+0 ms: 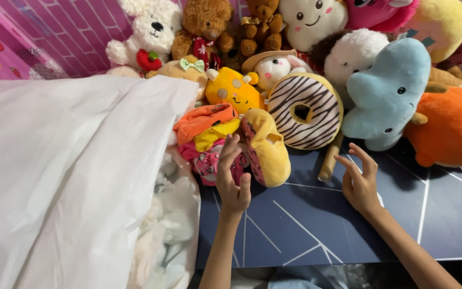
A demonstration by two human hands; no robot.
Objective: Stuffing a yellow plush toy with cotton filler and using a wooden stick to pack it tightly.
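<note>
Plush pile sat at twelve o'clock on dark mat (316, 225). Your left hand (232, 179) reached pink toy (208, 163), fingers spread, gripping nothing. Right hand (360, 182) hovered spread at three o'clock, empty. Toy looked soft, light; grab body, likely squashes.

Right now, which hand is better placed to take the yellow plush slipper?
Left, probably. The left hand is raised right beside the slipper, fingers open toward it. The right hand hovers farther off, over bare table.
</note>
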